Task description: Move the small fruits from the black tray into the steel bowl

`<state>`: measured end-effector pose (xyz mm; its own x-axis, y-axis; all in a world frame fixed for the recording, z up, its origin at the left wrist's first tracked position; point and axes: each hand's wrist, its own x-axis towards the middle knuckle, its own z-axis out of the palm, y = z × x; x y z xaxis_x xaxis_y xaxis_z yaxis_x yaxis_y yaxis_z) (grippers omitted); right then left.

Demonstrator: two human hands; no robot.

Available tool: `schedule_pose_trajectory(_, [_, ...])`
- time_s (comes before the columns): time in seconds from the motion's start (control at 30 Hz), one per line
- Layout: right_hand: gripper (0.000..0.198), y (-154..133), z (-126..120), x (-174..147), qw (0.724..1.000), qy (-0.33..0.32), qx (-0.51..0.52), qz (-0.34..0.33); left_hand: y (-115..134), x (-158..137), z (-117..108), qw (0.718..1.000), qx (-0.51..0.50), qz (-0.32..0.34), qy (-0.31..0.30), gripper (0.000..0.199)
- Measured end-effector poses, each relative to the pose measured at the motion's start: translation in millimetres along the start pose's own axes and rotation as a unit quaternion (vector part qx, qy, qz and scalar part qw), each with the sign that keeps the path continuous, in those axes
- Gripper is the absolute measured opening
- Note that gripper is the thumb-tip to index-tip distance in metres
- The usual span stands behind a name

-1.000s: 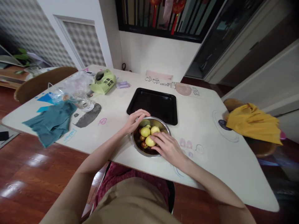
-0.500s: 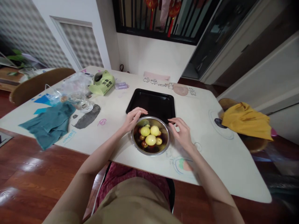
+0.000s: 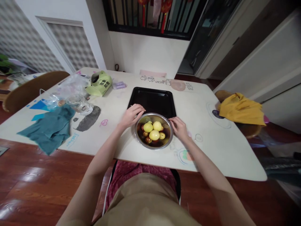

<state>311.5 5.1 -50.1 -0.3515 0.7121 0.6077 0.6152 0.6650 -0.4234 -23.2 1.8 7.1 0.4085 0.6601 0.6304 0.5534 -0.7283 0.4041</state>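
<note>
A round metal bowl [image 3: 137, 138] stands near the front edge of the table. Inside lie several yellow-green fruits [image 3: 154, 135] and some smaller brownish-red ones [image 3: 148, 139]. At the bowl's far left rim is my left hand [image 3: 132, 116], its fingers bent together over the edge. My right hand [image 3: 180, 128] pinches the far right rim with thumb and fingers; their exact contact is partly hidden. Directly behind the bowl lies a black baking tray [image 3: 152, 99], its near edge partly covered by the bowl and my hands.
On the left of the white table [image 3: 199, 157] are a teal cloth [image 3: 50, 127], clear plastic packaging [image 3: 78, 102] and a green box [image 3: 101, 83]. A purple packet [image 3: 119, 85] lies beside the box. A yellow cloth [image 3: 242, 110] hangs over a chair at right.
My hands have drawn in closer to the bowl's rim, and the right fingers have come together. The view has shifted slightly; the fruit in the bowl looks the same.
</note>
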Motion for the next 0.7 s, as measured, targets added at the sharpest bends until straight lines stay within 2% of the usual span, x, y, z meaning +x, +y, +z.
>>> schedule_pose_trajectory(0.13, [0.029, 2, -2, -1, 1.000, 0.008, -0.012, 0.003, -5, -3, 0, 0.999, 0.028, 0.004, -0.043, 0.038])
schedule_pose_trajectory(0.4, [0.025, 11, -3, -2, 0.999, 0.041, -0.013, 0.029, -11, -5, 5, 0.997, 0.043, 0.010, -0.067, 0.042])
schedule_pose_trajectory(0.7, [0.037, 0, 2, -6, 0.996, -0.009, 0.045, 0.075, -10, -6, 13, 0.996, 0.047, 0.026, -0.078, 0.043])
